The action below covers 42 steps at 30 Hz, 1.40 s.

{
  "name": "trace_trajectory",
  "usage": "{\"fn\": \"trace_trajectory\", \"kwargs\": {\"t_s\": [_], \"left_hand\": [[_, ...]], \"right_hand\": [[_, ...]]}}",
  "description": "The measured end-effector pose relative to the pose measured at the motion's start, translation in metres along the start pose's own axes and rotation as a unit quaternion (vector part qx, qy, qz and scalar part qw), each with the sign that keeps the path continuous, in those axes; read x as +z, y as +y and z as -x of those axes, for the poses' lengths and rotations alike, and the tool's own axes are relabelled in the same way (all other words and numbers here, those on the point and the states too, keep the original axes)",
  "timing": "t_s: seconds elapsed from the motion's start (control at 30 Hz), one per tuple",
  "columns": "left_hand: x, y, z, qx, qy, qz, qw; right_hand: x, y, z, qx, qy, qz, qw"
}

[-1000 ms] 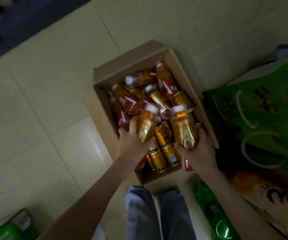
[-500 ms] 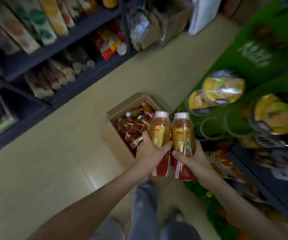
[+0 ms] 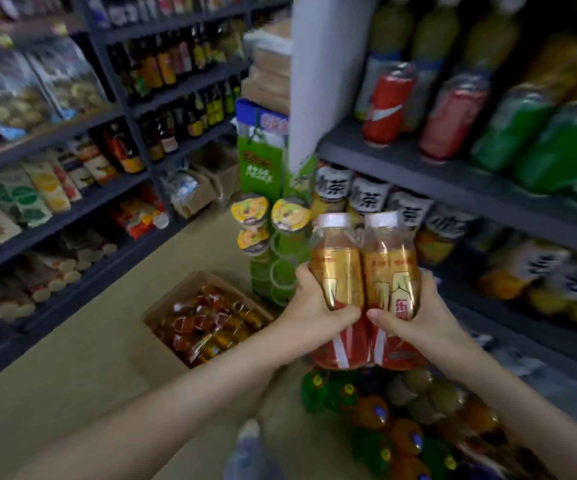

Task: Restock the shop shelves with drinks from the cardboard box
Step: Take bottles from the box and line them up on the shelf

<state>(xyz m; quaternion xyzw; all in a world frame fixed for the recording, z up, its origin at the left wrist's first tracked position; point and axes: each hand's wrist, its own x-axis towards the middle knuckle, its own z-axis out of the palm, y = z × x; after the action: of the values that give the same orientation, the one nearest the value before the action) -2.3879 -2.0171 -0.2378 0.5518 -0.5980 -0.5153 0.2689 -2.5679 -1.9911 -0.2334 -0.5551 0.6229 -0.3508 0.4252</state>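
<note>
Drinks are on the move: the left bottle (image 3: pixel 337 271) and right bottle (image 3: pixel 389 271), which a second ago were being picked from among the rest in the box (image 3: pixel 167 355), now stand upright, touching side by side, lifted clear toward the shelves (image 3: pixel 453 183) just beyond and above the grips. The left grip (image 3: pixel 318 306) is curled round the left bottle's lower half and the right grip (image 3: pixel 415 318) round the right one, thumbs nearly meeting in front. The pick looks done. What remains, I judge, is finding a free slot and placing them. The shelves past the grips are packed, with cans and green bottles on the upper tier and white-labelled bottles right behind the held pair. The box, open on the floor below and left of the grips, holds many more bottles lying jumbled. Both held bottles are full of amber drink, white caps on.
</note>
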Motion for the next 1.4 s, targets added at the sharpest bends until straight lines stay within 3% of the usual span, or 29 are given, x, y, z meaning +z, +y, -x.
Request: {"fn": "trace_trajectory", "kwargs": {"t_s": [0.13,0.37,0.5,0.67,0.9,1.13,1.27,1.4], "left_hand": [[0.026,0.089,0.016,0.119,-0.034,-0.037,0.992],[0.042,0.242,0.029,0.363,0.045,-0.036,0.93],[0.044,0.313,0.016,0.442,0.078,-0.006,0.894],[0.033,0.377,-0.022,0.485,0.11,0.007,0.868],[0.004,0.424,-0.079,0.506,0.153,0.049,0.847],[0.005,0.444,-0.114,0.507,0.17,0.056,0.843],[0.01,0.448,-0.12,0.505,0.179,0.069,0.841],[0.012,0.448,-0.12,0.505,0.193,0.069,0.838]], "right_hand": [[-0.072,-0.039,0.042,-0.055,0.096,-0.027,0.994],[-0.172,-0.129,0.077,-0.187,0.26,-0.119,0.94],[-0.224,-0.174,0.077,-0.246,0.31,-0.117,0.911],[-0.291,-0.21,0.04,-0.282,0.334,-0.096,0.894],[-0.358,-0.228,-0.055,-0.26,0.344,-0.107,0.896],[-0.381,-0.229,-0.158,-0.218,0.334,0.023,0.917],[-0.386,-0.234,-0.194,-0.205,0.365,0.093,0.903],[-0.39,-0.234,-0.202,-0.256,0.344,0.189,0.883]]}}
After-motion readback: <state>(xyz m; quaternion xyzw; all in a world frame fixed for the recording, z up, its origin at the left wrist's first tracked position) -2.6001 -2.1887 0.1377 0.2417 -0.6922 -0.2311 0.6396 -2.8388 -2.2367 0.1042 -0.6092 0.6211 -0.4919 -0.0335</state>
